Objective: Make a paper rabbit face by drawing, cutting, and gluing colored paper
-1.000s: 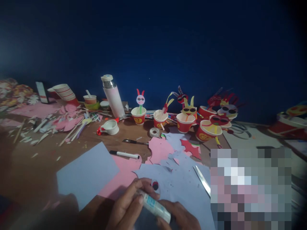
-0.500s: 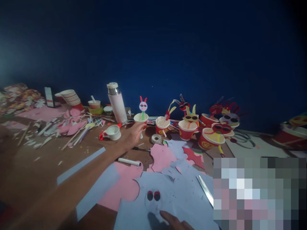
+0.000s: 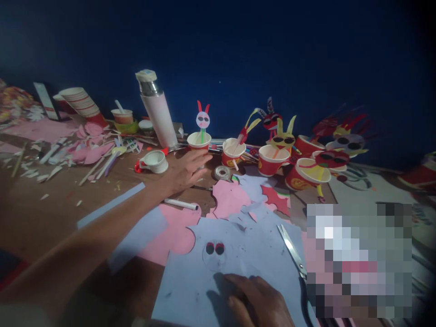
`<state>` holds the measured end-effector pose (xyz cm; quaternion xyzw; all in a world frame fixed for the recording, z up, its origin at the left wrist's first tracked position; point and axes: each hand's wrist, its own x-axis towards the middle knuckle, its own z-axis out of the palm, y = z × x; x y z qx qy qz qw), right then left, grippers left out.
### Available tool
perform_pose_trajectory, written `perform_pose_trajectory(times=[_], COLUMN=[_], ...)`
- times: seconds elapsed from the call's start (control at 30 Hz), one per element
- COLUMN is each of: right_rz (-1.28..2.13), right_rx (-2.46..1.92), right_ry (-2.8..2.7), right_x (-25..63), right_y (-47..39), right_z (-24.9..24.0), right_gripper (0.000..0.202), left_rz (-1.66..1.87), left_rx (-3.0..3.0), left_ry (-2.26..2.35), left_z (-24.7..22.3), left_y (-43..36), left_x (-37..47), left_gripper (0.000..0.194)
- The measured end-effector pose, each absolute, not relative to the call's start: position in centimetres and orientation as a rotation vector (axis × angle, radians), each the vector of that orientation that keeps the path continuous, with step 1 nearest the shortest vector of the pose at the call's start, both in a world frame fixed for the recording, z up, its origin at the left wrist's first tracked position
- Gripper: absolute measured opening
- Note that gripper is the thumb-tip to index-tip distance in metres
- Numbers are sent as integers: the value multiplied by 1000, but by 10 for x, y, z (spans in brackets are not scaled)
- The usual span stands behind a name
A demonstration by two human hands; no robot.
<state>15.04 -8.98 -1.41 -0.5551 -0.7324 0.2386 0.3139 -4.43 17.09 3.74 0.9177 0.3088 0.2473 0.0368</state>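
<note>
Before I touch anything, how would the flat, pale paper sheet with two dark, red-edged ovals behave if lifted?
The pale paper sheet looks thin, so it's probably light and floppy. The dark, red-edged ovals on it might slide off when it tilts; whether they're glued, I can't tell.

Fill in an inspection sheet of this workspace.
Surface: brown table, partly covered by paper.
Work: disc with two dark ovals, on a pale sheet.
Clutter: scraps and sticks at left; scissors, slightly open, at right.
Left hand: at the rabbit cup; contact and grip unclear.
Right hand: over the sheet, near the disc; nothing seen held.
Cables: grey loops at right, too blurred to identify.
Surroundings: blue wall behind; flask and more cups before it.
</note>
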Motion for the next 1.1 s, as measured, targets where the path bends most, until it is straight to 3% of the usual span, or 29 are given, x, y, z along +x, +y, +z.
perform_pose_trajectory(times=[0.27, 0.3, 0.47, 0.7, 1.1], right_rz=[564, 527, 451, 206, -47], right_rx=[-1466, -1476, -1558, -1812, -2044], right_ry=[-1928, -1940, -2004, -2152, -2277], right_x=[164, 166, 181, 207, 205], right_y=[-95, -95, -88, -32, 8], right_z=[-19, -20, -6, 25, 13], right_gripper=[20, 20, 21, 19, 18], left_rz=[884, 705, 743, 771, 687], left_rx=[2704, 2666, 2584, 2611, 2561], left_ry=[951, 908, 907, 866, 911], left_z=[74, 72, 35, 5, 0], left_y=[65, 43, -23, -30, -28], left_x=[-68, -69, -73, -81, -80], left_gripper=[24, 26, 27, 23, 21])
